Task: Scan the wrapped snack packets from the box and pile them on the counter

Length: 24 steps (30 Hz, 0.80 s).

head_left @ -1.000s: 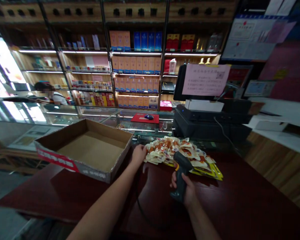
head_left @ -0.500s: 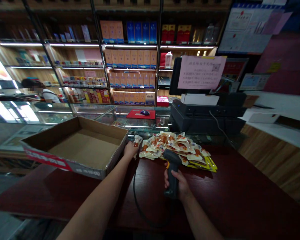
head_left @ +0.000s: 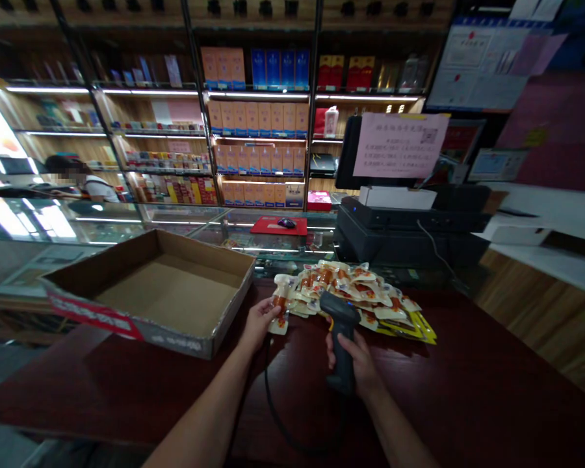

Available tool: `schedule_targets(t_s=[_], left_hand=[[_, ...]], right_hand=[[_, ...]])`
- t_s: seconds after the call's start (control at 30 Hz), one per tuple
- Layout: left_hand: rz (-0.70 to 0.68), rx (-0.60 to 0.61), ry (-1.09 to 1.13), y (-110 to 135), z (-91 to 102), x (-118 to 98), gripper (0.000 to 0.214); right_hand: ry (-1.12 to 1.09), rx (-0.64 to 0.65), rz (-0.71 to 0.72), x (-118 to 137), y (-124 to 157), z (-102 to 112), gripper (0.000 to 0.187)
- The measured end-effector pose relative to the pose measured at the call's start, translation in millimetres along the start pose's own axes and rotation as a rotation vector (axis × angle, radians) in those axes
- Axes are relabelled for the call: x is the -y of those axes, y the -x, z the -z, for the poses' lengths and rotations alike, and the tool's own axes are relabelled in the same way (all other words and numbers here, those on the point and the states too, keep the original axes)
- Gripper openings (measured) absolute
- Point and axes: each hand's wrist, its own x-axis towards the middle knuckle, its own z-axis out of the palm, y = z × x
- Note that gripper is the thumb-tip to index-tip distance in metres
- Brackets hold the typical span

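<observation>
My left hand [head_left: 259, 323] pinches the edge of a clear-and-white snack packet [head_left: 281, 304] with something reddish-brown inside, its face turned toward me. In my right hand [head_left: 355, 359] is a dark barcode scanner [head_left: 342, 338], fingers wrapped round its handle and its head pointing left toward the packet. Behind the scanner lies a pile of similar snack packets [head_left: 365, 286], with yellow-edged packets [head_left: 416, 328] at its right side. Left of my left hand, a shallow cardboard box [head_left: 182, 338] stands with a bare bottom showing.
A scanner cable [head_left: 272, 403] loops over the dark red table [head_left: 448, 396]. Beyond are a glass counter, a mouse [head_left: 286, 223] on a red pad [head_left: 266, 225], and a monitor [head_left: 350, 153] with a pink notice. Shelves of boxes line the back; a person [head_left: 97, 187] is at far left.
My left hand has turned the snack packet so its broad face shows, and brought it slightly right, nearer the scanner. My right hand keeps hold of the scanner. The view has shifted slightly.
</observation>
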Motion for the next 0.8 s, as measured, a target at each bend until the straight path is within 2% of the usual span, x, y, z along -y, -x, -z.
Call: schedule_targets(t_s=[0.13, 0.23, 0.47, 0.8], left_hand=[[0.0, -0.022, 0.01, -8.3, 9.8, 7.5, 0.053], [0.022, 0.002, -0.011, -9.8, 11.7, 12.9, 0.055], [-0.001, -0.027, -0.132, -6.6, 9.8, 12.0, 0.052], [-0.052, -0.014, -0.224, -4.7, 9.5, 9.8, 0.038]], right_hand=[[-0.009, 0.022, 0.022, -5.0, -2.8, -15.2, 0.039], [0.053, -0.017, -0.004, -13.1, -1.3, -20.1, 0.042], [0.226, -0.141, 0.039, -19.2, 2.5, -17.5, 0.041], [0.257, -0.139, 0.065, -17.0, 3.7, -17.6, 0.037]])
